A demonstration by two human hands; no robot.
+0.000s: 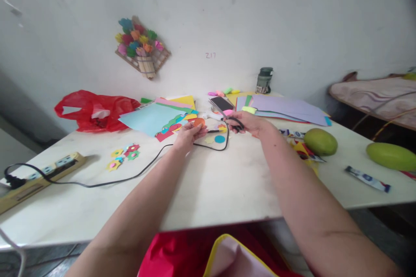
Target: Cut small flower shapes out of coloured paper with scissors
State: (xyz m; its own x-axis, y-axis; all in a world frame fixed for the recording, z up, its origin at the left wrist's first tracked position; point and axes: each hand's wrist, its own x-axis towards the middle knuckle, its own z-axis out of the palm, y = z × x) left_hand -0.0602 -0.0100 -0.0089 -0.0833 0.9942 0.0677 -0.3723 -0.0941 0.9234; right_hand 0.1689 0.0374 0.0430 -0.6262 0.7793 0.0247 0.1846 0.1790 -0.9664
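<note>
Between the fingers of my left hand (pixel 189 135) is an orange piece of paper (pixel 198 122), roughly round. My right hand (pixel 242 122) grips black-handled scissors (pixel 238 124), their blades pointing up and to the left, apart from the orange paper. A blue paper circle (pixel 220 139) lies on the table just below and between the hands, beside pale yellow scraps. A white glue gun (pixel 212 116), partly hidden, rests behind the hands, with a black cord (pixel 143 176) running left. Beyond it lies a phone (pixel 222 104).
Paper flowers (pixel 125 156) and a power strip (pixel 42 179) are on the left. A red plastic bag (pixel 94 112) and coloured sheets (pixel 146 117) lie behind. To the right are purple paper (pixel 286 107), green mangoes (pixel 321 141) and a tube (pixel 368 178). A dark bottle (pixel 264 80) stands by the wall.
</note>
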